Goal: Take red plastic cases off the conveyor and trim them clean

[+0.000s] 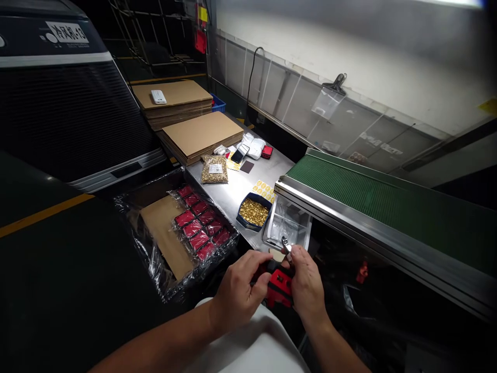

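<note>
My left hand (237, 293) and my right hand (306, 284) meet over my lap, both closed on a small red and black part (279, 286). The right hand's fingertips also pinch a small metal tool (286, 245) that sticks up above the part. Just beyond the hands stand a clear plastic tray (288, 226) and a blue dish of small gold pieces (254, 212). To the left a plastic-lined box (155, 228) holds rows of red packets (200, 228) beside a cardboard sheet.
A steel table (240, 181) carries a bag of gold pieces (214, 169), a yellow sticker sheet (264, 189), a phone (239, 153) and stacked cardboard (198, 135). A green conveyor belt (380, 202) runs along the right. A dark machine (66, 98) stands at the left.
</note>
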Action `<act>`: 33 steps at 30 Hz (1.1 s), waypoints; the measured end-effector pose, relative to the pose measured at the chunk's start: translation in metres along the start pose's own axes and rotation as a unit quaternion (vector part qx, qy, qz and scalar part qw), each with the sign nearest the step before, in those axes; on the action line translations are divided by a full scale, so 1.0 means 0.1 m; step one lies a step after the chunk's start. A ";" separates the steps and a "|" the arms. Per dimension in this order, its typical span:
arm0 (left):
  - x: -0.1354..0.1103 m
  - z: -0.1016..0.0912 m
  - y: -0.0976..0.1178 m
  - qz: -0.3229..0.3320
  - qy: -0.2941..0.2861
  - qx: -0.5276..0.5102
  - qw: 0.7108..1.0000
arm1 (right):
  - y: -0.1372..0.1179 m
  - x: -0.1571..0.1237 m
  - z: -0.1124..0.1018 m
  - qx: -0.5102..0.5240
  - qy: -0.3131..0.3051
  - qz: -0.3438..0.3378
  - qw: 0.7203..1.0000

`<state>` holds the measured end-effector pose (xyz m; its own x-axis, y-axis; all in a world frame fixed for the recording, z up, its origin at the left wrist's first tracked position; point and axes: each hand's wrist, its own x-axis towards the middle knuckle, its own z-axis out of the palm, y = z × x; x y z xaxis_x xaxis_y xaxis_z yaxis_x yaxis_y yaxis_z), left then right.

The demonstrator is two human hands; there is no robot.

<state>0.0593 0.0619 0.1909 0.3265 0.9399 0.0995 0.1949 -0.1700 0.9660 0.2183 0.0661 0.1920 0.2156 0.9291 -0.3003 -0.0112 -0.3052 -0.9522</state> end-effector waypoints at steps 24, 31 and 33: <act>-0.21 0.12 -0.24 -0.109 -0.039 -0.271 0.956 | 0.25 -0.07 -0.02 0.326 0.221 0.092 0.914; -0.16 0.23 -0.22 -0.139 0.015 -0.251 0.958 | 0.22 -0.11 -0.09 0.164 0.227 -0.009 0.960; -0.16 0.25 -0.22 -0.136 0.011 -0.255 0.957 | 0.17 -0.16 -0.10 0.116 0.222 -0.054 0.967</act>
<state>0.0732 0.0431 0.1625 0.3074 0.9357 -0.1729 -0.2085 0.2435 0.9472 0.2242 0.0442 0.1807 0.6247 0.7561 -0.1951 -0.1739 -0.1088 -0.9787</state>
